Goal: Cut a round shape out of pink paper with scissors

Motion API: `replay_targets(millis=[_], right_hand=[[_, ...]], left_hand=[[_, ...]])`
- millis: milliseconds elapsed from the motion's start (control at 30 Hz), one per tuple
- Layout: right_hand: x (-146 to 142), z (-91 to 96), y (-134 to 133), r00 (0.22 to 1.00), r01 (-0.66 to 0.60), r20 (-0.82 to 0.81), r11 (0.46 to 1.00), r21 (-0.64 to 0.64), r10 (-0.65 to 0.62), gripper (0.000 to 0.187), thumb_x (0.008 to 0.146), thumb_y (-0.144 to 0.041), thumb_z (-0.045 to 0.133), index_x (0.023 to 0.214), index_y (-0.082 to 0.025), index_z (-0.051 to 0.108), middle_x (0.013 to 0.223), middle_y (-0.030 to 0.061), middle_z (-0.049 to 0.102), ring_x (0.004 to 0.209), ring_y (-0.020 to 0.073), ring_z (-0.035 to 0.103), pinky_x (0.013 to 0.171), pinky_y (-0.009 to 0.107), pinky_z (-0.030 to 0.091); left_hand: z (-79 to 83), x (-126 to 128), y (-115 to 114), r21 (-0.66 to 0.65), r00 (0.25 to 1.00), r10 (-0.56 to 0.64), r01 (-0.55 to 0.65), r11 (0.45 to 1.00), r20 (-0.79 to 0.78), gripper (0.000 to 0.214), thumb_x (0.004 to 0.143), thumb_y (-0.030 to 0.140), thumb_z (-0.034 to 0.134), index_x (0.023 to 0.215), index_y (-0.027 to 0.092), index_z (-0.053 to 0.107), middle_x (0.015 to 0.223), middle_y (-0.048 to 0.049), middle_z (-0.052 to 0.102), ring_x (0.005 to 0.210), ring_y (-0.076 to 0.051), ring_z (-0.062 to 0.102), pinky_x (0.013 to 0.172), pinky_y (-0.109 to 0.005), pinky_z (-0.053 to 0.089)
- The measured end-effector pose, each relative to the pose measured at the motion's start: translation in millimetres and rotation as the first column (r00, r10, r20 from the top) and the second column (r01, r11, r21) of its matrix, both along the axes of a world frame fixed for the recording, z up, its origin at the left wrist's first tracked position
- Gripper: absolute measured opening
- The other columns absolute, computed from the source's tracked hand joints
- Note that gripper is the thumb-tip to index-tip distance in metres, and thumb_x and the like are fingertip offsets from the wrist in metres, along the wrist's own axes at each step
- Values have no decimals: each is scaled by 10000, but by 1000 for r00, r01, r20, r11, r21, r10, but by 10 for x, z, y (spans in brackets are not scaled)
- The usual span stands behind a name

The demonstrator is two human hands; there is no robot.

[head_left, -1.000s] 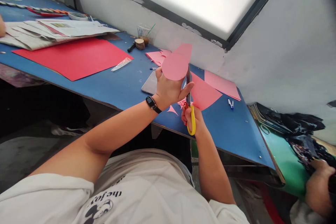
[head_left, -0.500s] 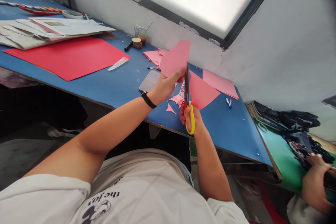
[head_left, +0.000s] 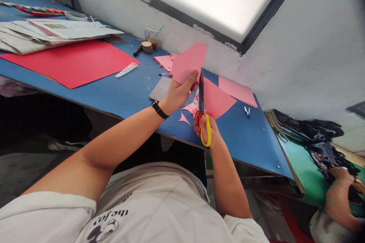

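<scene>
My left hand point(head_left: 179, 92) pinches a pink paper piece point(head_left: 189, 62) and holds it up above the blue table point(head_left: 119, 91). A black watch sits on that wrist. My right hand point(head_left: 204, 127) grips yellow-handled scissors point(head_left: 203, 110), whose blades point up beside the lower right edge of the held paper. Small pink scraps point(head_left: 189, 112) lie on the table just under both hands. A larger pink sheet point(head_left: 218, 100) lies flat behind the scissors.
A phone point(head_left: 161, 88), a big red sheet point(head_left: 71, 62), newspapers point(head_left: 54, 32), a plastic cup point(head_left: 151, 34), more pink sheets point(head_left: 238, 91) and a pen point(head_left: 246, 111) are on the table. Another person's hand point(head_left: 340, 197) works at a green table point(head_left: 305, 167) on the right.
My left hand has turned the pink paper, so its rounded edge gave way to a straighter edge, and the thumb now pinches over it. The scissors stayed nearly in place.
</scene>
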State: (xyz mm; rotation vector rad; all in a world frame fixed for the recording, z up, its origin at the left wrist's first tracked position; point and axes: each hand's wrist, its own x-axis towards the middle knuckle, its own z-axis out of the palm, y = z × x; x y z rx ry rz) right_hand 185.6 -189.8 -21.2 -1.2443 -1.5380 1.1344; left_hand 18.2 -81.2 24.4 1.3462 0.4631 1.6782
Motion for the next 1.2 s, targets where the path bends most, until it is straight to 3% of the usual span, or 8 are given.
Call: replay_targets(millis=[100, 233, 500, 700, 867, 1033, 1200], right_hand=[[-17, 19, 6, 1000, 8, -3, 1000, -18, -8, 913, 835, -1202, 670, 927, -297, 593, 658, -54, 466, 550, 166, 445, 481, 345, 448], [-29, 46, 7, 1000, 9, -9, 999, -36, -9, 920, 806, -1214, 677, 920, -303, 608, 667, -41, 493, 529, 160, 422, 434, 360, 395], [-23, 67, -9, 1000, -3, 0, 999, -42, 3, 919, 793, -1223, 676, 833, -309, 591, 624, -36, 436, 552, 181, 426, 462, 381, 402], [-45, 54, -3, 1000, 7, -12, 999, -42, -8, 934, 777, -1231, 680, 853, -306, 573, 633, -50, 409, 560, 170, 396, 477, 370, 392], [-72, 58, -22, 999, 19, -40, 999, -47, -21, 954, 767, -1240, 673, 887, -302, 546, 652, -66, 417, 550, 143, 373, 462, 329, 353], [-78, 77, -17, 998, -14, -68, 998, -56, 11, 971, 732, -1253, 686, 878, -305, 535, 643, -81, 386, 538, 128, 344, 462, 308, 344], [-73, 61, 0, 995, -37, -99, 998, -59, 31, 979, 702, -1259, 703, 821, -305, 515, 634, -74, 375, 534, 124, 323, 465, 319, 311]], left_hand=[[5, 2, 4, 11, 1000, 6, -6, 1000, 23, 707, 1026, 923, 825, 813, 269, 663, 773, -16, 628, 706, -191, 593, 686, -407, 528], [18, -6, 20, 23, 1000, 9, -10, 1000, 25, 682, 1045, 867, 834, 768, 273, 646, 759, -20, 620, 689, -201, 598, 680, -407, 562], [20, -21, 48, -7, 1000, 8, -8, 1000, 12, 646, 1001, 827, 840, 751, 282, 601, 765, -20, 579, 692, -203, 574, 700, -415, 544], [101, -21, -1, -35, 991, -115, 118, 992, 76, 675, 933, 767, 906, 683, 272, 522, 716, -1, 504, 673, -179, 528, 666, -387, 497], [121, -26, -26, -29, 978, -151, 157, 987, 140, 651, 969, 708, 935, 671, 251, 579, 692, 0, 512, 674, -168, 524, 641, -339, 475], [66, 2, 45, -65, 976, -77, 91, 994, 201, 614, 1002, 756, 921, 741, 245, 704, 698, -13, 608, 622, -160, 560, 587, -329, 476], [29, 39, 72, -86, 970, -13, 35, 996, 243, 553, 1046, 681, 927, 795, 230, 728, 704, 2, 641, 592, -140, 575, 582, -306, 493]])
